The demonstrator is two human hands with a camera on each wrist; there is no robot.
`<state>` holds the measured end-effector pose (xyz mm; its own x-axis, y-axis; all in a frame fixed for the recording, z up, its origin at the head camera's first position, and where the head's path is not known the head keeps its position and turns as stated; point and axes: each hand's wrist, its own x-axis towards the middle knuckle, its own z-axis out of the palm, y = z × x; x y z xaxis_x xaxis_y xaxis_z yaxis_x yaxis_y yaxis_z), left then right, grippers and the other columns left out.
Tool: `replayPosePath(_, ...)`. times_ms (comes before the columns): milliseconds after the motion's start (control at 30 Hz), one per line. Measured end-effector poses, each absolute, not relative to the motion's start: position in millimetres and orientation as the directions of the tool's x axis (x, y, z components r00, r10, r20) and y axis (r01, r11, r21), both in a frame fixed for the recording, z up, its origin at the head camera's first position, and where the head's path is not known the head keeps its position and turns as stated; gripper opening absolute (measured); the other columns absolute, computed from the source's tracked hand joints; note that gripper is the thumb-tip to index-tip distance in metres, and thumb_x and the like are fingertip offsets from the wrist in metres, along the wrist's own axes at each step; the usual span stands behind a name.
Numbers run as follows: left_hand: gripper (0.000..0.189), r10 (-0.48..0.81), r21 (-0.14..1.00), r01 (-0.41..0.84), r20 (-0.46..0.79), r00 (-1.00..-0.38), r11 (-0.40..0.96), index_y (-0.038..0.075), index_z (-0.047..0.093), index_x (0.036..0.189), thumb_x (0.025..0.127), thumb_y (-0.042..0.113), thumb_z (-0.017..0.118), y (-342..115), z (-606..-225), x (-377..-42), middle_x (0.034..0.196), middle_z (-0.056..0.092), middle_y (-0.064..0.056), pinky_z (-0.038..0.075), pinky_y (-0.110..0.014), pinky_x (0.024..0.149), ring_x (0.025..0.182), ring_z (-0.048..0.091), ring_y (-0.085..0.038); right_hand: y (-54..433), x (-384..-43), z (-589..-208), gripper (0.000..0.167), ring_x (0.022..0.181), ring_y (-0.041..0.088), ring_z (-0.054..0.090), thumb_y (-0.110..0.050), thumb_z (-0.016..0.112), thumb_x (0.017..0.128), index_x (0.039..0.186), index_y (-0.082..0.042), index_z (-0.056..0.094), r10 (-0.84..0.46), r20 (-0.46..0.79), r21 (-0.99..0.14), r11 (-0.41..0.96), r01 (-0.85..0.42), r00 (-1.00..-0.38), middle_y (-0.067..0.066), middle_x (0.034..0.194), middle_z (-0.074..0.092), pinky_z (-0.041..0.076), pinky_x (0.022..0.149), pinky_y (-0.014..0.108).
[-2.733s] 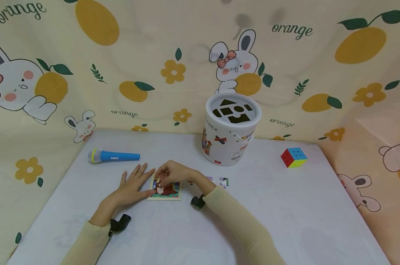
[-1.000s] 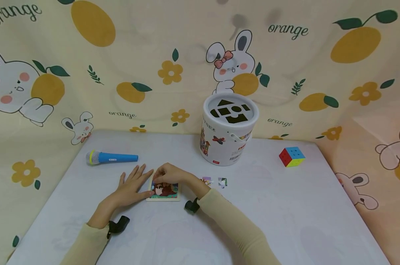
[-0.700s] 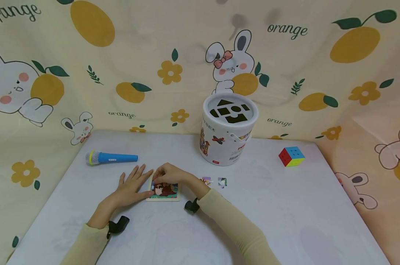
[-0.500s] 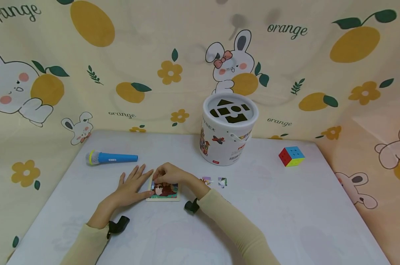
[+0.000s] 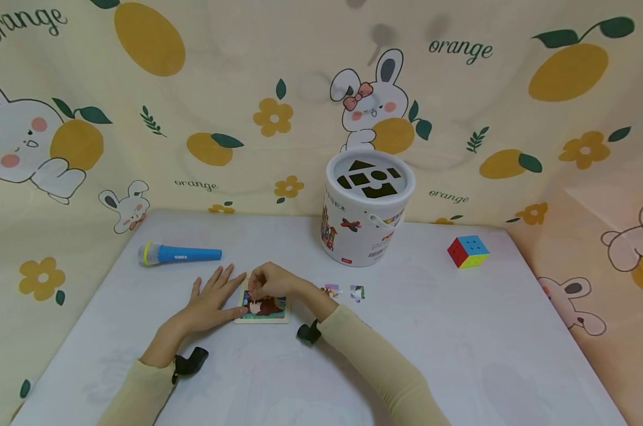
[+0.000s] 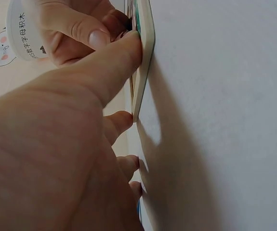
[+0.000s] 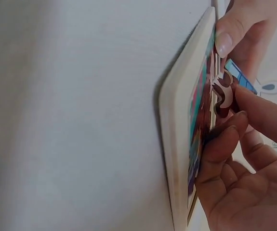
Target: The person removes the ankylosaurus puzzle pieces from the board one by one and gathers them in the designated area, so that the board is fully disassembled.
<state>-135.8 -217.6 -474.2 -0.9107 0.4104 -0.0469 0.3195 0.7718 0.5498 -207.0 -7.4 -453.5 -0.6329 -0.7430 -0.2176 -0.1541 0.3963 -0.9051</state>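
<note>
A small picture puzzle in a pale wooden frame [image 5: 264, 321] lies on the table, its picture partly filled in. My left hand [image 5: 212, 302] is spread flat at its left side, the thumb pressing on the frame's edge in the left wrist view. Over the upper left of the puzzle, my right hand [image 5: 275, 280] pinches a puzzle piece [image 7: 226, 95] between thumb and finger. In the right wrist view that brown and blue piece stands tilted above the picture, close to the left thumb. The fingers hide the upper part of the puzzle.
Two loose puzzle pieces [image 5: 357, 293] lie right of the right wrist. Behind them stands a white bucket [image 5: 361, 231] with a shape-cutout lid. A blue toy microphone [image 5: 183, 253] lies at the back left, a colourful puzzle cube [image 5: 468, 252] at the back right.
Over the last seconds the right forearm has shifted slightly left, showing more of the loose pieces. Just now the right fingertips have moved a little on the puzzle. The left hand stays put.
</note>
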Motion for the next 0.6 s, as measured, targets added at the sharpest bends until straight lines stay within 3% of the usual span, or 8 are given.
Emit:
replayPosePath(233,0.080,0.413,0.554,0.323,-0.042,-0.910,0.767,0.009,0.036,0.155,0.093,0.049,0.066,-217.3,-474.7,-135.9,0.162,0.014,-0.026,-0.006,-0.077,0.105,0.148,0.005,-0.049,-5.8,-207.7,-454.5,0.004,0.060,0.007,0.047,0.006,0.066,0.091,0.087,0.004,0.065,-0.752,-0.214,-0.904,0.394,-0.164,-0.623,-0.001,0.070,0.057,0.041,0.054,0.018)
replayPosePath(600,0.081,0.414,0.555,0.321,-0.046,-0.909,0.767,0.008,0.035,0.155,0.092,0.049,0.066,-217.0,-475.0,-136.1,0.162,0.013,-0.027,-0.008,-0.077,0.105,0.148,0.005,-0.050,1.9,-207.8,-455.1,0.004,0.061,0.013,0.051,0.002,0.067,0.092,0.092,0.005,0.065,-0.721,-0.209,-0.936,0.343,-0.079,-0.661,0.000,0.070,0.059,0.045,0.056,0.022)
